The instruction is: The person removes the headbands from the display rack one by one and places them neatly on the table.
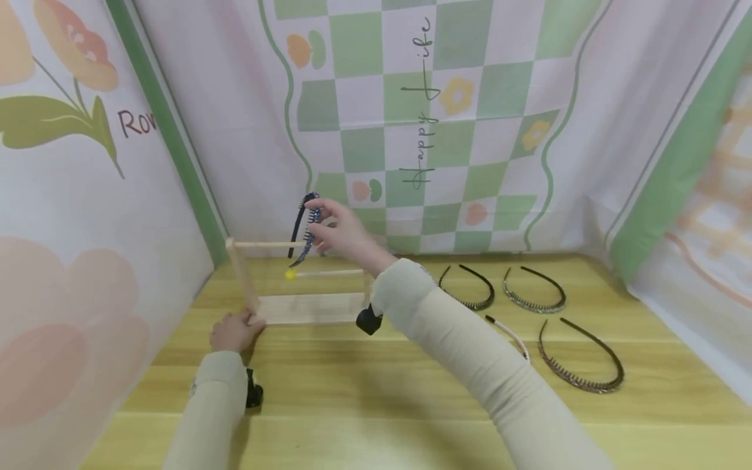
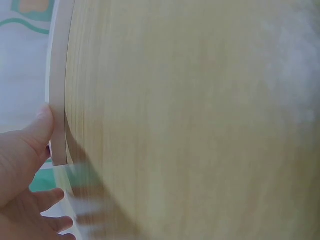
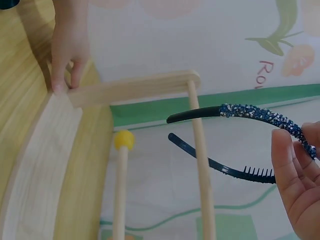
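Note:
My right hand pinches a dark toothed headband covered in blue and silver glitter near its curved top. The headband hangs with its ends down at the upper bar of a wooden rack. In the right wrist view, one arm crosses in front of that bar and the other appears behind it. My left hand grips the left end of the rack's base board, thumb on its edge and other fingers spread. A lower rod on the rack ends in a yellow tip.
Several more headbands lie to the right on the wood-grain table: a dark one, a silver-green one, a brownish one and a pale one partly behind my right sleeve. A patterned curtain hangs behind.

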The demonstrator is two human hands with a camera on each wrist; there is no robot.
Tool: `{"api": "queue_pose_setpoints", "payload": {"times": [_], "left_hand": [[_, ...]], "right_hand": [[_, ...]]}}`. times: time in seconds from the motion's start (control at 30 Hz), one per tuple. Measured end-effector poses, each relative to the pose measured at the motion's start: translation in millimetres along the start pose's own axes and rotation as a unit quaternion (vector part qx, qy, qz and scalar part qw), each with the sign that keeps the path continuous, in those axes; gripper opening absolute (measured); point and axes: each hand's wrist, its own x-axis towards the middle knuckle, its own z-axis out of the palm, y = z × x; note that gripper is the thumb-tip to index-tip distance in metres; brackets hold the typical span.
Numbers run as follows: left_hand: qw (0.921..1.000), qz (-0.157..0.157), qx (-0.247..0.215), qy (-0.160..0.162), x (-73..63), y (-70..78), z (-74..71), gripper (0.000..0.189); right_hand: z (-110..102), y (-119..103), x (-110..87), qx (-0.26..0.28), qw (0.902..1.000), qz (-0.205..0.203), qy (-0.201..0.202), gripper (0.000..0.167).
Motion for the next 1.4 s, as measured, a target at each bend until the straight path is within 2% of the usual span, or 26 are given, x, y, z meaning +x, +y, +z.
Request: {"api": "queue_pose_setpoints", "payload": {"times": [0.57, 0.93, 1.4], "left_hand": [[0.9998, 0.017, -0.008, 0.009, 4.7, -6.5, 1.1, 0.058], [0.9996, 0.028, 0.002, 0.010, 3.2, -5.7, 0.8, 0.057], [0.9998, 0.018, 0.003, 0.002, 3.2, -4.1, 2.5, 0.056]], "right_hand": [[-47, -3, -27.9, -0.019, 0.9977, -0.057, 0.032, 0.044], [-80, 9, -51.0, -0.031, 0.9966, -0.033, 0.069, 0.044], [-112, 20, -84.3, -0.060, 0.9937, 0.002, 0.094, 0.049]]}}
